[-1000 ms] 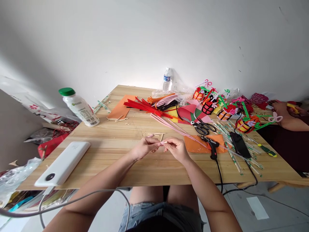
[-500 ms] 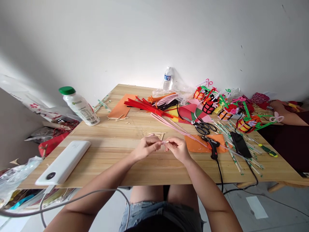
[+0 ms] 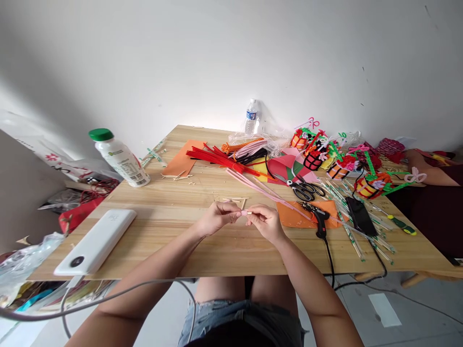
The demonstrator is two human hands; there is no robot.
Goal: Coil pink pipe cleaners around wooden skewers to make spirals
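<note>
My left hand (image 3: 219,218) and my right hand (image 3: 266,222) meet above the table near its front. Between their fingertips is a short piece of pink pipe cleaner (image 3: 243,213), apparently wrapped around a small pale wooden stick (image 3: 249,213). The left fingers pinch the pink fuzzy part, while the right thumb and fingers grip the stick end. Most of both pieces is hidden by the fingers. Just beyond lie a few short wooden sticks (image 3: 236,198). Long pink pipe cleaners (image 3: 258,187) stretch toward the right behind my hands.
A glue gun (image 3: 320,219) rests on orange felt (image 3: 289,214), near scissors (image 3: 306,189). Glue sticks (image 3: 349,236) and a phone (image 3: 360,217) lie right. Small decorated baskets (image 3: 340,166) stand behind. Left are a power bank (image 3: 97,241) and bottle (image 3: 121,161). Another person's arm (image 3: 430,168) shows far right.
My hands stay in nearly the same place. The left fingers have shifted slightly left, and more of the pink piece shows between the fingertips.
</note>
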